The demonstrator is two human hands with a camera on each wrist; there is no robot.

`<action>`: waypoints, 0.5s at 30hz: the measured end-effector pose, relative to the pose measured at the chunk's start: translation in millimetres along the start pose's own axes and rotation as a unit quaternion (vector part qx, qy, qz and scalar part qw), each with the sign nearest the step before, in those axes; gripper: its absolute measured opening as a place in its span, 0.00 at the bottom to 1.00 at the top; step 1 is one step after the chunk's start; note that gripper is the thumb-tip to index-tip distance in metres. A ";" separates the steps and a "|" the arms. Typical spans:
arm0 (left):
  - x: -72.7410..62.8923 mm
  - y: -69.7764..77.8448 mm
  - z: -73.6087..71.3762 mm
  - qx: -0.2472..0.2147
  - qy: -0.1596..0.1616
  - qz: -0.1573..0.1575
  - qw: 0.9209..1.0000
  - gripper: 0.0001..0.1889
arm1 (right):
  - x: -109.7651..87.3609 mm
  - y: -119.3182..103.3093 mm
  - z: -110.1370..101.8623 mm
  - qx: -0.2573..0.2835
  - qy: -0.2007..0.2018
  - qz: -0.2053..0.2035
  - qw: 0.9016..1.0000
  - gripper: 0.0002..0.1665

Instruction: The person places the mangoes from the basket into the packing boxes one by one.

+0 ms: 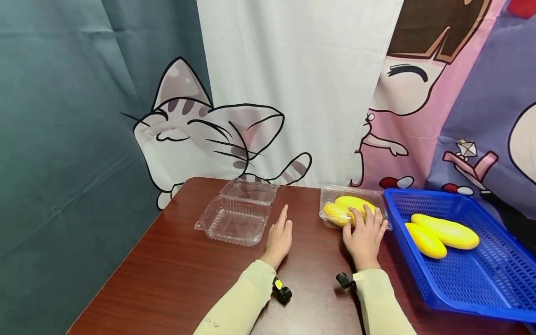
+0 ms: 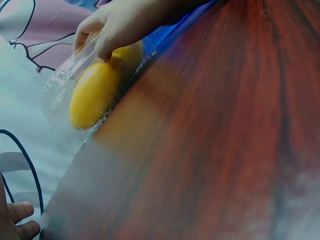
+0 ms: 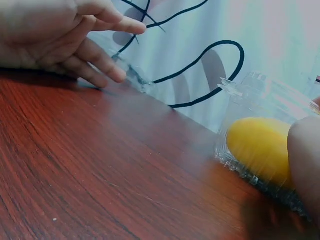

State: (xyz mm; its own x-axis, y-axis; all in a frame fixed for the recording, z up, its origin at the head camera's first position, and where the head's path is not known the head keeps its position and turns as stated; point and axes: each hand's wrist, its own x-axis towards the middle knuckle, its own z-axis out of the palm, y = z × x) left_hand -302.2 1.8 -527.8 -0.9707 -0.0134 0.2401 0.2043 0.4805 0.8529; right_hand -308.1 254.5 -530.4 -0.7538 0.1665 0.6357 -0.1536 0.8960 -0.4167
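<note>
My right hand holds a clear plastic clamshell box, fingers spread over its top and thumb down at the near side. Inside that box lie smooth, oval yellow fruits, partly covered by the hand. The left wrist view shows the thumb against one yellow fruit seen through the plastic. My left hand is held edge-on with straight fingers and nothing in it. Just left of it, a second clear clamshell stands with its lid folded back. In the right wrist view the left hand has its fingers extended.
A blue plastic basket sits at the right, close against the filled box, with two long yellow fruits in it. The brown wooden table ends at a printed curtain behind the boxes.
</note>
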 end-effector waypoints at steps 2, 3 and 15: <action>-0.5 1.5 -1.4 0.000 -0.010 0.002 1.000 0.29 | -0.7 0.5 -0.2 0.004 -0.004 -0.001 1.000 0.27; -1.0 2.9 -2.3 -0.002 -0.017 0.005 1.000 0.29 | -1.3 0.7 0.0 0.007 -0.005 -0.002 1.000 0.29; 8.6 75.2 -101.9 -0.040 -0.201 0.115 0.972 0.28 | -3.5 -21.7 2.6 0.093 0.077 -0.128 0.984 0.40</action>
State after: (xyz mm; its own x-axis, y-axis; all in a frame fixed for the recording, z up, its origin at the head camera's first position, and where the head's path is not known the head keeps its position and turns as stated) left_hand -282.3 -51.6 -414.4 -0.8666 0.4367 0.2416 0.4147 0.3607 0.8354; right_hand -303.7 233.4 -525.3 -0.5714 0.0175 0.8205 -0.4522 0.8277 -0.3325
